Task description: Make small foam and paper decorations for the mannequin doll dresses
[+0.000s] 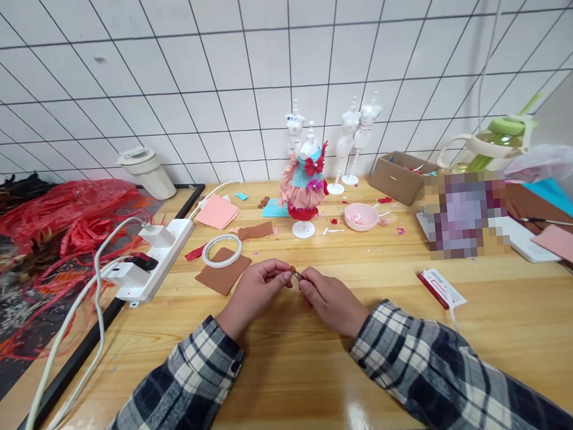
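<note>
Over the middle of the table, my left hand (265, 285) pinches a small brown piece (292, 269) that looks like folded paper. My right hand (331, 298) is closed round a small metal-tipped tool (298, 276); its tip meets the brown piece, and the rest is hidden in my fingers. Just left of my left hand lies a square of brown paper (221, 274) with a roll of white tape (206, 257) resting partly on it. Behind my hands stands a small white dress form (308, 179) in a blue, pink and red paper dress with bows.
A pink dish (361, 217) sits behind my right hand, among paper scraps. Bare dress forms (351, 136) and a cardboard box (401, 178) stand near the wall. A power strip (163, 262) with cables lies left, a tag (442, 288) right.
</note>
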A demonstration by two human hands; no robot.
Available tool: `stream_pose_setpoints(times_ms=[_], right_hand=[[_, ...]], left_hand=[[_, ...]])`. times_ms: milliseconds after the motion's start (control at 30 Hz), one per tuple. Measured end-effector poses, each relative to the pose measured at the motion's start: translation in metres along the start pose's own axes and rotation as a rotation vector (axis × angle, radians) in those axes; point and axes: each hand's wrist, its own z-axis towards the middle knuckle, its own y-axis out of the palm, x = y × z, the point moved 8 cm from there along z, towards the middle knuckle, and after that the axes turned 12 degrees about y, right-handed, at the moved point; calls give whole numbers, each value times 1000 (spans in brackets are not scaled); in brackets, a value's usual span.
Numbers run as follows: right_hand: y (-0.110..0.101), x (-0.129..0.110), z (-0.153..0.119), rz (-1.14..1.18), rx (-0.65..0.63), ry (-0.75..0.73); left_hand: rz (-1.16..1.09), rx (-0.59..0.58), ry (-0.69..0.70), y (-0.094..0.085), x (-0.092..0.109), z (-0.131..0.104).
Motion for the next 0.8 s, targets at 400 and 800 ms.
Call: stream_pose_setpoints(times_ms=[400,800], right_hand=[[0,0,0,-23,11,-6],[-1,2,0,95,39,-8]], left_hand=[[42,-11,8,1,-3,0],[3,-52,-5,7,-7,-1]])
